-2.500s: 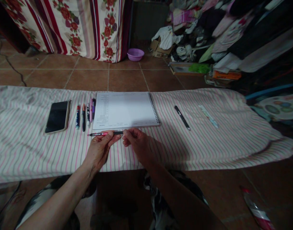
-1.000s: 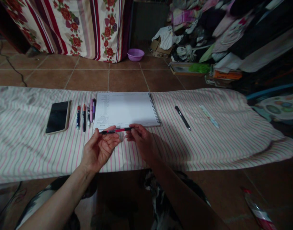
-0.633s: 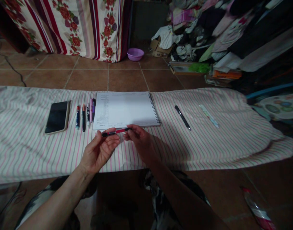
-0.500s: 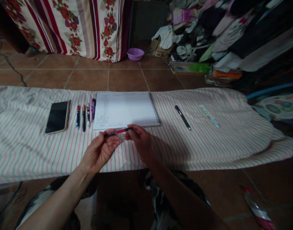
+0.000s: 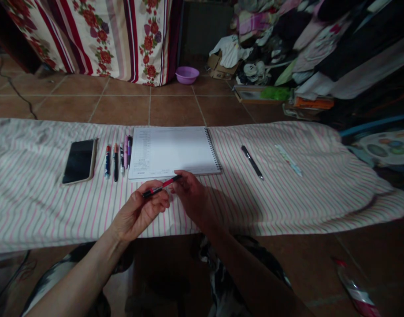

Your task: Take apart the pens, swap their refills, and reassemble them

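A red and black pen (image 5: 161,186) is held between both hands just in front of a spiral notebook (image 5: 173,151) lying open on a striped cloth (image 5: 287,193). My left hand (image 5: 140,210) pinches the pen's left end, fingers curled. My right hand (image 5: 191,199) pinches the right end near the notebook's lower edge. The pen tilts up toward the right.
Left of the notebook lie several pens (image 5: 118,156) in a row and a dark phone (image 5: 79,160). A black pen (image 5: 251,162) and a pale ruler-like strip (image 5: 288,160) lie to the right. Beyond are tiled floor, a purple bowl (image 5: 187,74), floral fabric and piled clothes.
The pen, level and longer 2.5 s ago, now looks shorter and tilts up to the right. Both hands have drawn slightly closer together and toward me.
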A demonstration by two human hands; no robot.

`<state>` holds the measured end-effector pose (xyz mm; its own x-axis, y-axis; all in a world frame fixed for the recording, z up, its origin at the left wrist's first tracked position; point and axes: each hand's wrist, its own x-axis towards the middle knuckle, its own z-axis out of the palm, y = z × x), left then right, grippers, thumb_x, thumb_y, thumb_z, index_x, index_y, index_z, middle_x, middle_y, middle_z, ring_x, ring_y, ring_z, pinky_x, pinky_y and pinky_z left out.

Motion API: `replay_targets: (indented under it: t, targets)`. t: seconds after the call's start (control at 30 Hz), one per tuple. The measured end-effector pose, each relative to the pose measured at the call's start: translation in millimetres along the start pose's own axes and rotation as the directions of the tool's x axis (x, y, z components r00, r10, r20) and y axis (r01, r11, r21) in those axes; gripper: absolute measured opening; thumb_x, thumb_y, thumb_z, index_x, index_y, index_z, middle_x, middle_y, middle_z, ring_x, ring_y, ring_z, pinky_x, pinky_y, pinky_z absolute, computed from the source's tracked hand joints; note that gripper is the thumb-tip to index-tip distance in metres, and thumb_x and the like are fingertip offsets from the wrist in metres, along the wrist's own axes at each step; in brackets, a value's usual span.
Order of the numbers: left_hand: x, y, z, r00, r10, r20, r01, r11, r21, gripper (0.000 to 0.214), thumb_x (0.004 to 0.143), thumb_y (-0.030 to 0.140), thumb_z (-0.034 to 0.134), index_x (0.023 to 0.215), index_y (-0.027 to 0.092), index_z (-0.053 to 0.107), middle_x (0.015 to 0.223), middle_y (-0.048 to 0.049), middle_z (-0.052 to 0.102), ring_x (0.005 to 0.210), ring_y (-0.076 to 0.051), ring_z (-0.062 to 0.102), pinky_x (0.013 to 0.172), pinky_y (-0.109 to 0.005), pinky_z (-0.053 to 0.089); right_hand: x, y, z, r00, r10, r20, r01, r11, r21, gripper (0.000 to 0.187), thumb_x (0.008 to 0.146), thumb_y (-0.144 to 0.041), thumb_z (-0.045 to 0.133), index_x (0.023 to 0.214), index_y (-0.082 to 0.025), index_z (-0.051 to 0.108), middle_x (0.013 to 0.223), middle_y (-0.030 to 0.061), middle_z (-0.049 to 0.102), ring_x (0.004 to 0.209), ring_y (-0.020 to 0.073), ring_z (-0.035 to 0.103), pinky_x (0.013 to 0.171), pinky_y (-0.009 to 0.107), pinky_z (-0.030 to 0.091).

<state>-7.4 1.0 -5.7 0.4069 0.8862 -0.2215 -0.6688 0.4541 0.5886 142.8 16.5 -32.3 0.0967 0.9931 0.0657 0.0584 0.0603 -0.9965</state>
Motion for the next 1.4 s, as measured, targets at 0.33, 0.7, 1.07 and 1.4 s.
replay_targets:
  t: [0.33, 0.7, 1.07, 1.4]
  targets:
    - [6, -1, 11.8, 0.999, 0.033, 0.012, -0.033, 0.999, 0.039, 0.054, 0.071, 0.052, 0.062, 0.110, 0.015, 0.062, 0.081, -0.0100, 0.069, 0.072, -0.020, 0.065, 0.066, -0.031, 0.051, 15, -1, -9, 0.987, 0.030, -0.161, -0.038, 0.998, -0.047, 0.021, 0.075, -0.031, 0.058, 0.092, -0.020, 0.053, 0.066, -0.0028, 0.061, 0.053, 0.0106, 0.057, 0.054, 0.024, 0.047]
    - [28, -36, -9.7, 0.885, 0.465, 0.030, -0.259, 0.438, 0.861, 0.013, 0.075, 0.024, 0.060, 0.082, 0.022, 0.070, 0.092, -0.0067, 0.064, 0.088, -0.020, 0.058, 0.077, -0.031, 0.046, 25, -9, -31, 0.945, 0.283, -0.166, -0.206, 0.906, 0.369, 0.036, 0.082, -0.051, 0.045, 0.077, -0.018, 0.059, 0.053, -0.0038, 0.049, 0.040, 0.0062, 0.042, 0.037, 0.019, 0.030]
    - [33, -36, -5.7, 0.875, 0.429, 0.222, -0.294, 0.108, 0.950, 0.025, 0.081, 0.020, 0.048, 0.098, 0.022, 0.067, 0.124, -0.0093, 0.053, 0.096, -0.022, 0.058, 0.090, -0.039, 0.043, 25, 0, -26, 0.961, 0.194, -0.198, -0.159, 0.971, 0.181, 0.018, 0.076, -0.035, 0.055, 0.073, -0.018, 0.056, 0.053, -0.0048, 0.052, 0.044, 0.0069, 0.046, 0.041, 0.018, 0.035]
    - [35, -35, -9.0, 0.887, 0.402, 0.227, -0.287, 0.094, 0.953, 0.027, 0.079, 0.018, 0.050, 0.099, 0.023, 0.067, 0.119, -0.0072, 0.060, 0.111, -0.027, 0.052, 0.099, -0.045, 0.036, 23, 1, -32, 0.967, 0.244, -0.076, -0.217, 0.941, 0.260, 0.015, 0.071, -0.031, 0.057, 0.065, -0.017, 0.056, 0.056, -0.0026, 0.057, 0.049, 0.0083, 0.052, 0.046, 0.020, 0.040]
